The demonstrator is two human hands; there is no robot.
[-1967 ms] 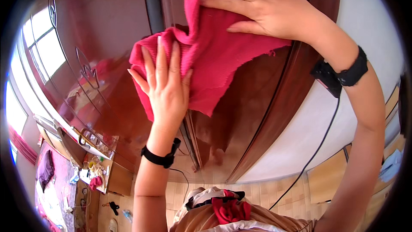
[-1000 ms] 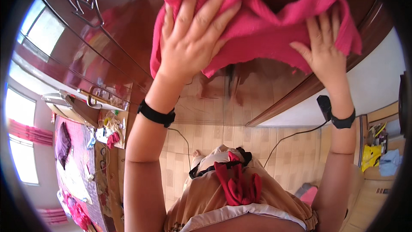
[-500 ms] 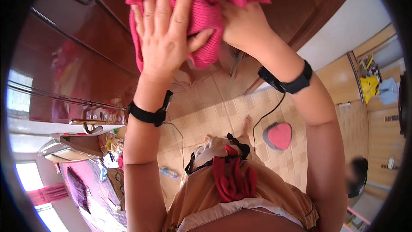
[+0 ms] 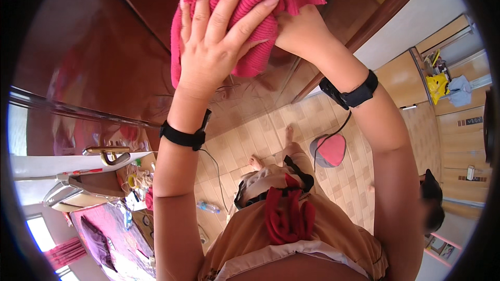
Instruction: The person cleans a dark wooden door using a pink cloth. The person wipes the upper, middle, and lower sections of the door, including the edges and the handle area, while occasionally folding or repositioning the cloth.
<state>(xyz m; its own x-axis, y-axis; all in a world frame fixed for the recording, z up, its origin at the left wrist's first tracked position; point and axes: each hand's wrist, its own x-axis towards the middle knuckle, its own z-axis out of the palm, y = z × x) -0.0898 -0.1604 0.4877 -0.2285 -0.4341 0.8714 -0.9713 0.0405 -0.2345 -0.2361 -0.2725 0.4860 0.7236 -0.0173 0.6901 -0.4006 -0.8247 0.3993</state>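
I have one pink ribbed cloth (image 4: 260, 26) bunched up at the top of my view, seemingly against the glossy brown cupboard (image 4: 114, 47), though the face touching the wood is hidden. My left hand (image 4: 211, 47) lies over it, fingers stretched out and apart, pressing flat rather than pinching. My right hand (image 4: 304, 31) is at the cloth's right side with its fingers curled in; their tips are out of sight, so I can't tell whether they are clamped on the fabric. I'd judge the step in hand to be pressing and gathering the cloth on the cupboard. To shift it, I'd need even pressure from the left palm and a sure hold at the right, so the loose upper corner doesn't flop. Counting outward: two black wrist straps (image 4: 182, 136), one on each arm; two bare feet (image 4: 255, 163) on the tiles; one plastic bottle (image 4: 208, 207) to the left; one rounded pink-and-grey stool (image 4: 332, 152), if that's what it is, to the right; one door handle (image 4: 108, 154); and one yellow bag (image 4: 437, 86) near the right edge.
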